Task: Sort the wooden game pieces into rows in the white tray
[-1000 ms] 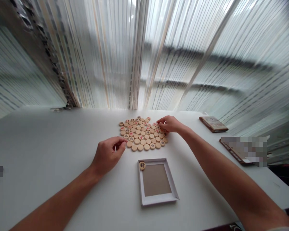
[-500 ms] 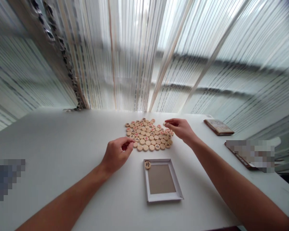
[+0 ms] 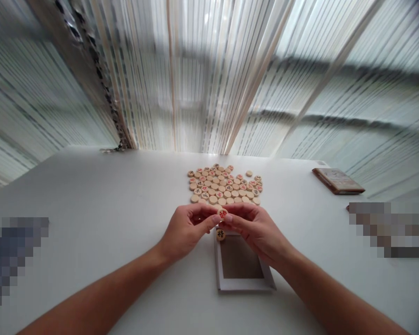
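Observation:
My left hand [image 3: 187, 229] and my right hand [image 3: 254, 229] meet over the near end of a white shallow box tray [image 3: 244, 284]. Together their fingertips pinch a round wooden chess piece with a red character [image 3: 223, 213]. Just below it, a second piece with a black character [image 3: 220, 234] lies in the tray's far left corner. Beyond the hands, several round wooden pieces [image 3: 223, 186] lie packed flat on the white table [image 3: 91, 209], some with red marks, some with black.
A brown flat box [image 3: 338, 180] lies at the table's far right. A blurred-out patch covers something below it at the right edge. Sheer striped curtains hang behind the table's far edge.
Both hands left the cluster of pieces and came together above the tray. A red-marked piece is now pinched between them. The view tilted slightly.

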Demonstrator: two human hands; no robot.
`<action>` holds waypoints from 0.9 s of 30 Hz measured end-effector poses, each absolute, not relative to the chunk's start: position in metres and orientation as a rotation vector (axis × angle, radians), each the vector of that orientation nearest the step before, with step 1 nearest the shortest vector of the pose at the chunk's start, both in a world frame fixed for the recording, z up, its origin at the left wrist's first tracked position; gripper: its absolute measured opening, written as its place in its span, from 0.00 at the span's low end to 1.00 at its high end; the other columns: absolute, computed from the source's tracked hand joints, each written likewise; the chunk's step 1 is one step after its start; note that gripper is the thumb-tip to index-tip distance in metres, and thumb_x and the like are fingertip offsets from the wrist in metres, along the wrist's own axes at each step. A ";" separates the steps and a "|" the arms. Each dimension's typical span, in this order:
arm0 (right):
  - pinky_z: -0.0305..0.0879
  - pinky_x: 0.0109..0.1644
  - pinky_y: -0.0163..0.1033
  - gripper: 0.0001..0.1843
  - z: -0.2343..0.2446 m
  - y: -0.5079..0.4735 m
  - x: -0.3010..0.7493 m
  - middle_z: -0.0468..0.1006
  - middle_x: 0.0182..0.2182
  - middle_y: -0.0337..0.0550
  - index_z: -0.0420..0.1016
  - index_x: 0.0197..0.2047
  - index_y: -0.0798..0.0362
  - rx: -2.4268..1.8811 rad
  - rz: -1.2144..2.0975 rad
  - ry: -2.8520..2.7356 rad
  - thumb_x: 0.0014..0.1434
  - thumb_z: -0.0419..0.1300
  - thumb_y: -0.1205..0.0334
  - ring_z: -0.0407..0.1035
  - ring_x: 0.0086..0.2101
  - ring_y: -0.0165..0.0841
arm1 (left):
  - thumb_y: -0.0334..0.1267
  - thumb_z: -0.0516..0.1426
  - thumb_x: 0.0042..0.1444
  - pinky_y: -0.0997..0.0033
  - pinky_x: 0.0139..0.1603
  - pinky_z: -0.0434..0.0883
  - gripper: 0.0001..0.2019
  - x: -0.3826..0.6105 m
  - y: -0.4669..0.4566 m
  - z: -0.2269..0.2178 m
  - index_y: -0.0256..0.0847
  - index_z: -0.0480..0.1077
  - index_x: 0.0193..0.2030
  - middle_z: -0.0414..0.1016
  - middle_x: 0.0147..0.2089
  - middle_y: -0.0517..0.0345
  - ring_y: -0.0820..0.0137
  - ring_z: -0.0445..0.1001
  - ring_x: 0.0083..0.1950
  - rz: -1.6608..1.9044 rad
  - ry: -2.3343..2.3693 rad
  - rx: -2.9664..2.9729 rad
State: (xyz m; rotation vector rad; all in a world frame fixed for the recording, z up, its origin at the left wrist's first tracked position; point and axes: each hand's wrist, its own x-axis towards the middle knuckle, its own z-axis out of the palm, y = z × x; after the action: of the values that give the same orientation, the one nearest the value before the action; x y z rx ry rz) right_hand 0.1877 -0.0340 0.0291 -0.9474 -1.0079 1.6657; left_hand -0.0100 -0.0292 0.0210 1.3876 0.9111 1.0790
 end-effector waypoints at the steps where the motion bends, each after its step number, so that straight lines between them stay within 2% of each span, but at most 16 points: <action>1: 0.82 0.47 0.40 0.17 0.028 -0.035 0.188 0.89 0.35 0.43 0.89 0.40 0.51 -0.942 1.675 -0.988 0.48 0.83 0.56 0.84 0.37 0.34 | 0.48 0.70 0.59 0.71 0.34 0.78 0.15 -0.009 -0.029 0.022 0.37 0.85 0.43 0.87 0.39 0.49 0.68 0.80 0.34 1.077 0.912 1.382; 6: 0.83 0.42 0.38 0.15 0.024 -0.040 0.194 0.89 0.33 0.44 0.90 0.41 0.51 -0.938 1.668 -1.009 0.50 0.82 0.57 0.83 0.33 0.34 | 0.47 0.72 0.56 0.72 0.32 0.79 0.14 -0.006 -0.033 0.026 0.37 0.86 0.41 0.87 0.36 0.50 0.69 0.80 0.32 1.036 0.938 1.327; 10: 0.83 0.42 0.37 0.13 0.022 -0.042 0.199 0.89 0.32 0.44 0.90 0.40 0.51 -0.933 1.641 -1.028 0.52 0.82 0.58 0.84 0.33 0.34 | 0.41 0.71 0.56 0.74 0.33 0.80 0.09 -0.003 -0.036 0.028 0.38 0.86 0.40 0.87 0.35 0.52 0.70 0.80 0.31 1.052 0.930 1.298; 14: 0.84 0.42 0.39 0.12 0.022 -0.043 0.200 0.89 0.32 0.44 0.90 0.41 0.50 -0.897 1.598 -1.080 0.54 0.80 0.58 0.85 0.33 0.36 | 0.40 0.70 0.57 0.72 0.34 0.83 0.08 -0.001 -0.039 0.029 0.39 0.86 0.39 0.86 0.32 0.54 0.67 0.84 0.33 1.072 0.928 1.290; 19: 0.84 0.40 0.42 0.13 0.026 -0.046 0.197 0.88 0.30 0.43 0.89 0.37 0.50 -0.917 1.508 -1.124 0.50 0.82 0.57 0.84 0.32 0.38 | 0.42 0.70 0.59 0.68 0.38 0.85 0.09 0.001 -0.043 0.030 0.38 0.85 0.40 0.87 0.35 0.52 0.63 0.86 0.36 1.079 0.951 1.367; 27: 0.81 0.37 0.37 0.10 0.026 -0.047 0.193 0.87 0.30 0.41 0.88 0.33 0.49 -0.880 1.440 -1.165 0.50 0.82 0.59 0.81 0.31 0.33 | 0.36 0.70 0.59 0.71 0.37 0.83 0.05 0.001 -0.045 0.032 0.38 0.85 0.39 0.85 0.35 0.53 0.67 0.84 0.35 1.160 0.967 1.526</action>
State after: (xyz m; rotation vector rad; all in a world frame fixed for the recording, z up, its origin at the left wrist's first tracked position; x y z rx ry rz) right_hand 0.1934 -0.0473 0.0258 -0.8797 -1.1650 1.4400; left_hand 0.0011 -0.0452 0.0317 1.5263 0.9673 1.1601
